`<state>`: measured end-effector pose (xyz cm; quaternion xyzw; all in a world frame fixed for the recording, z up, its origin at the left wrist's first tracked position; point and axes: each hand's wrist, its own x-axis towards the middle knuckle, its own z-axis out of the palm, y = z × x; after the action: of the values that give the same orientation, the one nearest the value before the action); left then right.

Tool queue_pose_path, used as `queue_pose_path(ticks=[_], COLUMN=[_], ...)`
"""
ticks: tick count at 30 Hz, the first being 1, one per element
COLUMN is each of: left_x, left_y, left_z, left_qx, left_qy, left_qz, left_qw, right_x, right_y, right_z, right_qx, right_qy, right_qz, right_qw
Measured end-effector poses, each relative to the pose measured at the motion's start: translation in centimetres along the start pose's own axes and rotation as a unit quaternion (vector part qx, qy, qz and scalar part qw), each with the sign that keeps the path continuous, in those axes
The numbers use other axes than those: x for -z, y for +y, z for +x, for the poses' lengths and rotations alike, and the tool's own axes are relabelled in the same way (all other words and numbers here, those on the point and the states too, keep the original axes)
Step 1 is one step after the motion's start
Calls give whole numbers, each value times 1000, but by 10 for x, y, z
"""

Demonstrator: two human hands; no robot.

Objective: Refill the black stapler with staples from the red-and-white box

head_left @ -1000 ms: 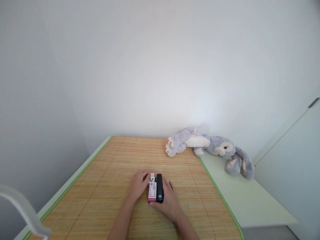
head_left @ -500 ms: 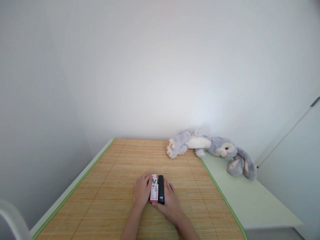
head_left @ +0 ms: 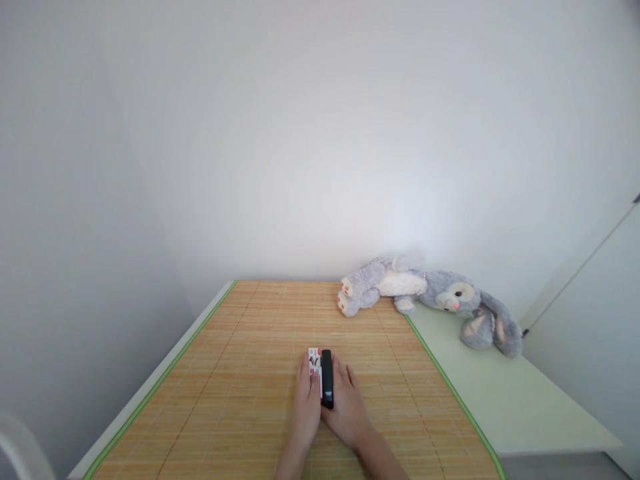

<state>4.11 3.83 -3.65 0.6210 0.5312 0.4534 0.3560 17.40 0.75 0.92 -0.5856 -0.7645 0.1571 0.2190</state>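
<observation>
A black stapler point(head_left: 327, 379) and a small white-and-red box point(head_left: 315, 362) with a printed picture lie side by side on the bamboo mat. My left hand point(head_left: 306, 402) is closed along the box's left side, its thumb across the near part of the box and hiding some of it. Against the stapler's right side rests my right hand point(head_left: 346, 408), fingers pointing forward and thumb tucked round the near end. Between them, the two hands hold both items together.
The bamboo mat point(head_left: 260, 373) with green edging covers much of the white table point(head_left: 520, 400). A grey plush rabbit point(head_left: 400, 283) lies on its side at the back right, against the wall. A curved white object point(head_left: 23, 447) shows at the lower left.
My left hand has shifted nearer the box, its thumb now lying over it. My right hand stays beside the stapler. The view has turned slightly.
</observation>
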Motion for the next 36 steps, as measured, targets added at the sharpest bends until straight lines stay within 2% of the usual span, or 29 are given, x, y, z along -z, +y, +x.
queue_pose_path(ticks=[3,12,16,20,24,27,30,33,36], left_x=[-3,-4,-15,-47,-98,-136,-167,-180,-163], left_y=[9,7,15,32,54,73,90,99,94], left_z=[-1,-4,-4,-2,3,6,7,7,9], left_qx=[24,36,45,48,58,62,62,67,64], left_qy=[32,36,37,-1,-46,-58,-63,-65,-67], left_qz=[-7,38,26,22,22,13,3,-4,-5], left_qw=[999,998,998,999,997,996,996,996,996], right_x=[1,-3,4,21,43,62,79,91,98], right_y=[2,6,15,46,94,128,152,168,180], right_z=[-1,-1,-3,-11,-25,-37,-44,-48,-54], right_qx=[9,16,15,-2,-26,-43,-43,-26,-26], right_qy=[-5,-13,-26,-33,-26,-19,-6,0,4], right_qz=[1,9,8,-14,-43,-60,-50,-21,-5], right_qw=[1000,1000,1000,999,998,997,998,999,1000])
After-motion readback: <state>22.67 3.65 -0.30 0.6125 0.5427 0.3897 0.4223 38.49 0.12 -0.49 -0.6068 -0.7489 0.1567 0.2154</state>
